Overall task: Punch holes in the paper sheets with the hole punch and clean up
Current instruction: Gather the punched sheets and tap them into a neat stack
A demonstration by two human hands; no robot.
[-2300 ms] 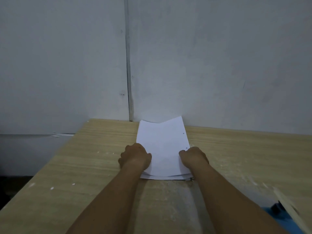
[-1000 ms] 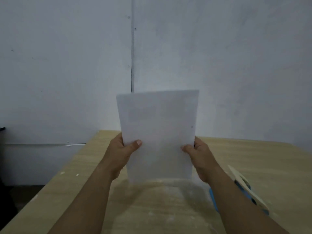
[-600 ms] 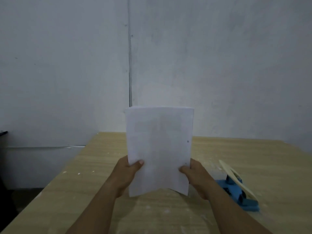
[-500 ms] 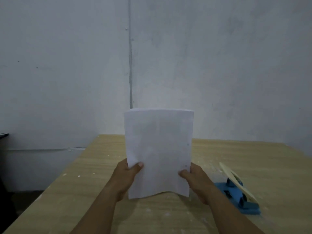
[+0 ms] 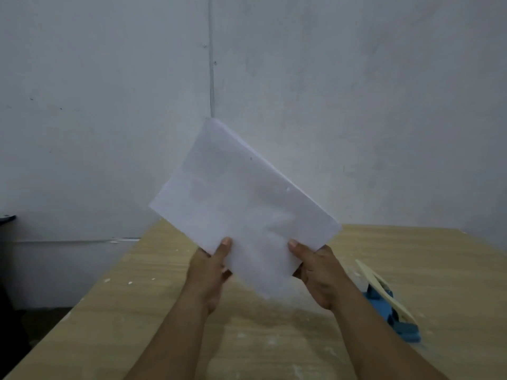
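Observation:
A stack of white paper sheets [image 5: 241, 204] is held up in the air above the wooden table [image 5: 428, 270], turned diagonally with one corner pointing down. Two small punched holes show near its upper right edge. My left hand [image 5: 210, 270] grips the lower left edge with the thumb on the front. My right hand [image 5: 318, 272] grips the lower right edge the same way. The blue hole punch [image 5: 389, 308] with a cream lever sits on the table to the right of my right forearm.
A grey wall [image 5: 356, 91] with a vertical seam rises directly behind the table. The table's left edge drops off to a dark floor. Small white specks lie scattered on the tabletop near the left edge.
The sheets went from lying flat on the table to being lifted upright in both hands. In the last half second they rotated to a diagonal tilt and rose slightly.

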